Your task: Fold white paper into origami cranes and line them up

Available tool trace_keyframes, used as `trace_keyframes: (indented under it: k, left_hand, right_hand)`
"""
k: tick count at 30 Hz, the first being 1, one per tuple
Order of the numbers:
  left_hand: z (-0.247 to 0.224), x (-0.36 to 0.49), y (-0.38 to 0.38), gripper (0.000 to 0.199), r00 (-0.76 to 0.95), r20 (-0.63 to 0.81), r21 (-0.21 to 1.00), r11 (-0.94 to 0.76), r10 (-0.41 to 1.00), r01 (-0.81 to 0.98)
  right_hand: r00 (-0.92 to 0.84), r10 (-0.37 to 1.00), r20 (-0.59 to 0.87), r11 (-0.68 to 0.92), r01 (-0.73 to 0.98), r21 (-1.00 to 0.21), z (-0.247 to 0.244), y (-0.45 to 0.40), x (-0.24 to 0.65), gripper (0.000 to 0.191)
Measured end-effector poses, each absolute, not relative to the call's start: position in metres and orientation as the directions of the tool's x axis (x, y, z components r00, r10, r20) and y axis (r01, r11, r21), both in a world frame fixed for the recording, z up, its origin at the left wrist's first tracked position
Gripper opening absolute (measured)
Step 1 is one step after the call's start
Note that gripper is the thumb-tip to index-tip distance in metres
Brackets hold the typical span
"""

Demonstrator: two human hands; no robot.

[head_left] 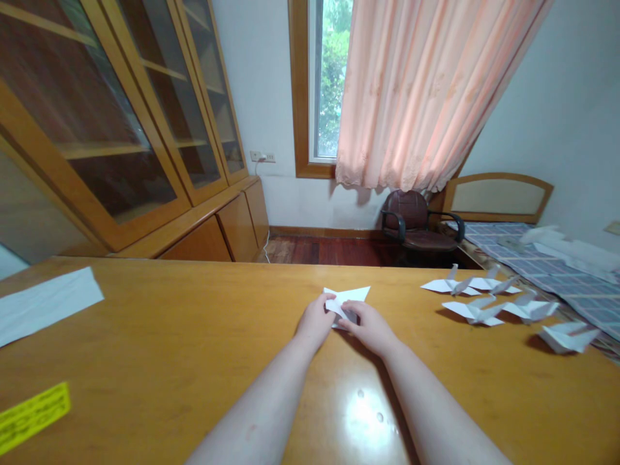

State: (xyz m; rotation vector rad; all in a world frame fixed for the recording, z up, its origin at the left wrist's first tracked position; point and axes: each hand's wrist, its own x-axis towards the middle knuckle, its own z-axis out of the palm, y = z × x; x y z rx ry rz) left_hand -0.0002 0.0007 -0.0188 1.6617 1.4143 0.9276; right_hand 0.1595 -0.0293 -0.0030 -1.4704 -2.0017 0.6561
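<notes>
A partly folded piece of white paper [356, 295] lies on the wooden table, between my two hands. Its pointed corners stick out toward the far side. My left hand [317, 318] grips the paper's left side, fingers bent around its edge. From the right, my right hand [371, 325] presses on the paper with thumb and fingers curled on it. Parts of the folds are covered by my fingers. Off to the right stand several folded paper cranes [472, 311], with another paper crane [566, 337] nearer the table's right edge.
White paper sheets [51, 303] lie at the table's left edge. A yellow label with writing [33, 416] is at the lower left. Past the table [194, 361] are a glass-door cabinet [159, 194], a brown armchair [414, 219] and a bed [547, 258].
</notes>
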Motion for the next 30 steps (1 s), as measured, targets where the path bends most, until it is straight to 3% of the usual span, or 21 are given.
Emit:
trace_keyframes:
  k: [16, 21, 26, 30]
  left_hand:
    - [-0.021, 0.0, 0.002, 0.042, 0.129, 0.065, 0.879, -0.118, 0.989, 0.463]
    - [-0.025, -0.001, 0.003, 0.042, 0.151, 0.081, 0.877, -0.142, 0.985, 0.459]
    - [-0.023, -0.002, 0.003, 0.039, 0.157, 0.091, 0.86, -0.158, 0.983, 0.485]
    - [-0.024, -0.001, 0.005, 0.039, 0.13, 0.085, 0.879, -0.136, 0.988, 0.458]
  right_hand:
    - [-0.236, 0.959, 0.156, 0.278, 0.683, -0.676, -0.002, -0.03, 0.16, 0.043]
    - [-0.236, 0.957, 0.171, 0.289, 0.681, -0.674, -0.005, -0.029, 0.159, 0.031]
    - [-0.22, 0.963, 0.158, 0.268, 0.697, -0.665, -0.011, -0.025, 0.16, 0.044]
    - [-0.233, 0.96, 0.158, 0.278, 0.693, -0.666, -0.01, -0.025, 0.159, 0.041]
